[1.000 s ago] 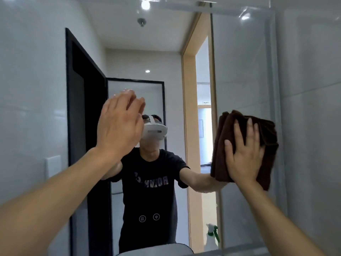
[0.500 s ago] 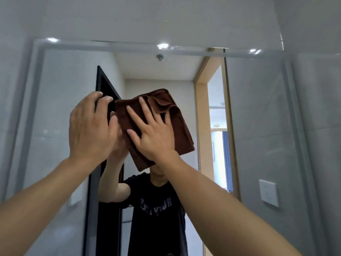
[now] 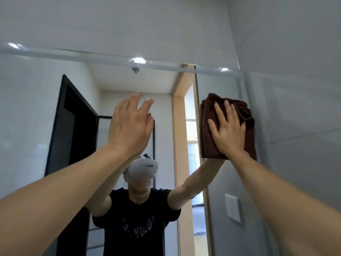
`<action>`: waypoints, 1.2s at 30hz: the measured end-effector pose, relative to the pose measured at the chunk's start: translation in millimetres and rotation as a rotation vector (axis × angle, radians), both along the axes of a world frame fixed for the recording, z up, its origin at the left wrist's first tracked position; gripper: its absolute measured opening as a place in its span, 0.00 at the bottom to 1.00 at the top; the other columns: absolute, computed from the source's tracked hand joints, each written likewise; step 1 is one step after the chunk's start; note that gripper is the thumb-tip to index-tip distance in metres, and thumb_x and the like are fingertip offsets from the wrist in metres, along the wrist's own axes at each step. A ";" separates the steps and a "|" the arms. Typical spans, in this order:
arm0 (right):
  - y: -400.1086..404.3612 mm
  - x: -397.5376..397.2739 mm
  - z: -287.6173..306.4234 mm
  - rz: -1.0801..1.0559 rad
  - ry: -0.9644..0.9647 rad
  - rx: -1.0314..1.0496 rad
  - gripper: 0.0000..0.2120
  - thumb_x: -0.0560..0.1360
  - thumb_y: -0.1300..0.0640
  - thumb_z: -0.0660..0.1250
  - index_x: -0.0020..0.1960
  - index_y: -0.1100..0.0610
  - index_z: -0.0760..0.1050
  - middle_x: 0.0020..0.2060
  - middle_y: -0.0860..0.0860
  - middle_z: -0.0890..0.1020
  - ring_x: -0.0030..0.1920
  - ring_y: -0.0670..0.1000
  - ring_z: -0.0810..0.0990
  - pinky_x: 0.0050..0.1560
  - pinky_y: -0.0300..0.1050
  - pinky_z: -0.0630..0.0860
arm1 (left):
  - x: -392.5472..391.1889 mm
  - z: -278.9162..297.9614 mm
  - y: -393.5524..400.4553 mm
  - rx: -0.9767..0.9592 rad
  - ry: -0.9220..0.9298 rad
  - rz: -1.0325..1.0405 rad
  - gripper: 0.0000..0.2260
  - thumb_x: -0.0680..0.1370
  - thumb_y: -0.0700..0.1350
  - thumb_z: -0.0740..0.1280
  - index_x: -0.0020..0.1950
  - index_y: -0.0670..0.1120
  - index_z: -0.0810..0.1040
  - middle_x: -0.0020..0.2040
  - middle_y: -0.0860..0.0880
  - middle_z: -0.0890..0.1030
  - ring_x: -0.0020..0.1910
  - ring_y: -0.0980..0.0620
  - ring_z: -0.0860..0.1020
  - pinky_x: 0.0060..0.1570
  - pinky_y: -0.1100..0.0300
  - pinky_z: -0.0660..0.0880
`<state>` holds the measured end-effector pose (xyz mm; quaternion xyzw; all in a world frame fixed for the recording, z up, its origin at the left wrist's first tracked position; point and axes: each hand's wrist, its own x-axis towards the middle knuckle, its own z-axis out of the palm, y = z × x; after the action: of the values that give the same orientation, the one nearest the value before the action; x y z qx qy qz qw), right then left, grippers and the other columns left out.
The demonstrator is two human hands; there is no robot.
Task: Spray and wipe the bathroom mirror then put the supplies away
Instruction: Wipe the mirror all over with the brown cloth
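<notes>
Fingers (image 3: 220, 112) of the right hand (image 3: 227, 133) lay straight and spread, pressed flat against a folded brown cloth (image 3: 208, 137), pinning it to the bathroom mirror (image 3: 33, 111) without curling round it; the thumb stretched out to the left across the fabric. That cloth sat near the mirror's upper right corner, its right side close to the mirror's right edge and its top a little below the upper edge, with bunched folds showing above the fingertips and a strip of fabric hanging out below the wrist. The right forearm ran down from there to the lower right of the view. The left hand (image 3: 130, 126) was raised toward the middle of the glass with its fingers extended and close together, holding nothing; whether the fingertips actually touched the mirror could not be told. Its forearm crossed the lower left of the view. In the glass appeared the reflection of a person in a black T-shirt (image 3: 136, 220) wearing a white headset (image 3: 143, 168), both arms lifted, along with a black door frame (image 3: 59, 126) on the left and a pale wooden door frame (image 3: 178, 145) beside the cloth. A white wall switch (image 3: 233, 207) showed near the mirror's lower right, and pale grey tiled wall (image 3: 295, 89) surrounded the mirror above and to the right
</notes>
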<state>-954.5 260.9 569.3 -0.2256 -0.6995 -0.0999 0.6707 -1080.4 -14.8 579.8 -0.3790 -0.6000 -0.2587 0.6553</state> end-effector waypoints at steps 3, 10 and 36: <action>16.3 10.6 -5.3 -0.019 0.041 -0.052 0.31 0.79 0.36 0.46 0.81 0.42 0.53 0.81 0.50 0.54 0.81 0.53 0.51 0.73 0.67 0.59 | 4.1 12.5 0.7 -0.018 0.014 0.025 0.19 0.80 0.47 0.64 0.71 0.48 0.72 0.73 0.43 0.69 0.71 0.41 0.68 0.68 0.47 0.65; -21.1 -11.7 13.9 -0.006 0.043 -0.096 0.32 0.78 0.35 0.43 0.81 0.43 0.51 0.82 0.49 0.52 0.81 0.54 0.49 0.73 0.70 0.57 | -40.6 23.1 -89.2 0.012 0.006 0.154 0.19 0.80 0.48 0.62 0.70 0.46 0.73 0.73 0.43 0.70 0.72 0.42 0.69 0.70 0.45 0.66; -165.6 -105.9 172.1 0.085 -0.154 0.264 0.29 0.80 0.33 0.47 0.80 0.36 0.50 0.82 0.46 0.51 0.81 0.50 0.48 0.77 0.64 0.48 | -64.8 96.8 -88.6 0.175 -0.056 0.136 0.20 0.82 0.49 0.57 0.74 0.48 0.69 0.76 0.43 0.66 0.74 0.43 0.65 0.71 0.45 0.63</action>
<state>-1060.3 95.3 741.4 -0.0971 -0.7384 -0.1795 0.6427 -1145.2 -103.5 676.5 -0.2715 -0.6174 -0.2757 0.6849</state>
